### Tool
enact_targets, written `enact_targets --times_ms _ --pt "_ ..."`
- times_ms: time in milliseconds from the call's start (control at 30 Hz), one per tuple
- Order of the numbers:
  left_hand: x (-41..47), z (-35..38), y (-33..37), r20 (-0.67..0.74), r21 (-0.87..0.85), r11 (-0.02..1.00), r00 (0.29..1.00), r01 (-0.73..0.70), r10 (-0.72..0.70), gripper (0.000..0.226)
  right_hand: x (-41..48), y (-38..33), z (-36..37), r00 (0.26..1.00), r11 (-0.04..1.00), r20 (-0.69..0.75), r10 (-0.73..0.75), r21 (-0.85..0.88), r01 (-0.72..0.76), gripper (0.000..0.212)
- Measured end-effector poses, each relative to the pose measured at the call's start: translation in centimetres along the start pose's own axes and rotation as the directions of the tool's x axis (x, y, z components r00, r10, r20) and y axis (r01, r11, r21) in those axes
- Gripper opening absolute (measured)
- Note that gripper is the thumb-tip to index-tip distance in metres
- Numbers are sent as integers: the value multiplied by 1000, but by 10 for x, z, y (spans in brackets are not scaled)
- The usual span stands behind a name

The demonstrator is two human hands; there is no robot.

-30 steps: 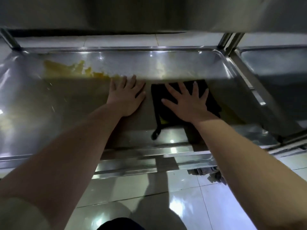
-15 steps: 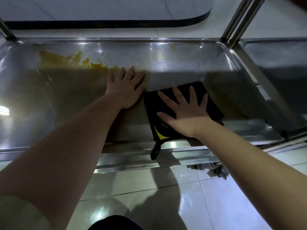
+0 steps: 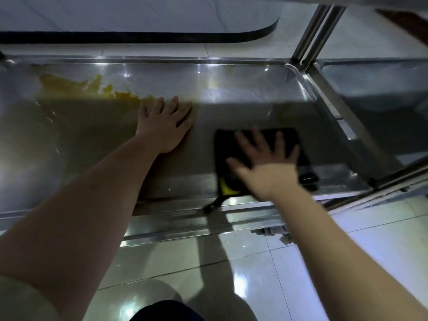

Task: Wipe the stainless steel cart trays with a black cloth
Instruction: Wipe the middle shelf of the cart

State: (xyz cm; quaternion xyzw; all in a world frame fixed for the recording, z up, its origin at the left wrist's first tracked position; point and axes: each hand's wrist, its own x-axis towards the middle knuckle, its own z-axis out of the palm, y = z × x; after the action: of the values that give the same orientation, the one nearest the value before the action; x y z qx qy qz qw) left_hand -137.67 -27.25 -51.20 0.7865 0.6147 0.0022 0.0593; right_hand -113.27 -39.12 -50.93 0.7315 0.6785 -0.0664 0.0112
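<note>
the right hand (image 3: 266,163) lies flat, fingers spread, pressing the black cloth (image 3: 259,158) onto the tray (image 3: 231,72) floor near its front right corner; the left hand (image 3: 164,126) rests flat, fingers straight, mid-tray beside a yellow smear (image 3: 88,88) toward the back left

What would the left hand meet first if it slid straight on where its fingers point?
Most likely the right end of the yellow smear, just beyond the left hand's outer fingertips; after that, bare steel up to the tray's far wall.
</note>
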Motion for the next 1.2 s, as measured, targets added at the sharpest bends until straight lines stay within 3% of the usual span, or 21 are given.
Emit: enact_targets --times_ms 67,133,200,333,400,633,833,1200 --pt "-2 0 -4 0 -1 1000 1000 5 -5 55 -20 -31 6 980 980 27 -198 25 198 75" --pt "-5 -1 -5 3 -11 1000 1000 1 -1 55 -22 -24 1 964 963 42 -263 67 260 73" --pt "-5 -2 -5 0 -14 1000 1000 -7 7 56 -8 10 -6 979 978 37 -202 64 200 73" --pt "-5 -5 -1 6 -13 1000 1000 -3 4 57 17 92 -17 989 991 78 129 16 -131 74" --pt "-6 -5 1 12 -6 1000 1000 -1 1 57 18 109 -16 977 979 70 200 20 -201 78" --pt "15 -19 26 165 44 996 983 75 -81 59 12 100 -16 980 983 87 181 19 -184 66" --pt "15 5 32 -13 25 993 993 117 -116 60 -16 88 -6 995 999 95 -15 44 11 67" --pt "21 11 29 -70 37 994 992 107 -104 59 187 58 -36 992 991 61 114 56 -118 71"
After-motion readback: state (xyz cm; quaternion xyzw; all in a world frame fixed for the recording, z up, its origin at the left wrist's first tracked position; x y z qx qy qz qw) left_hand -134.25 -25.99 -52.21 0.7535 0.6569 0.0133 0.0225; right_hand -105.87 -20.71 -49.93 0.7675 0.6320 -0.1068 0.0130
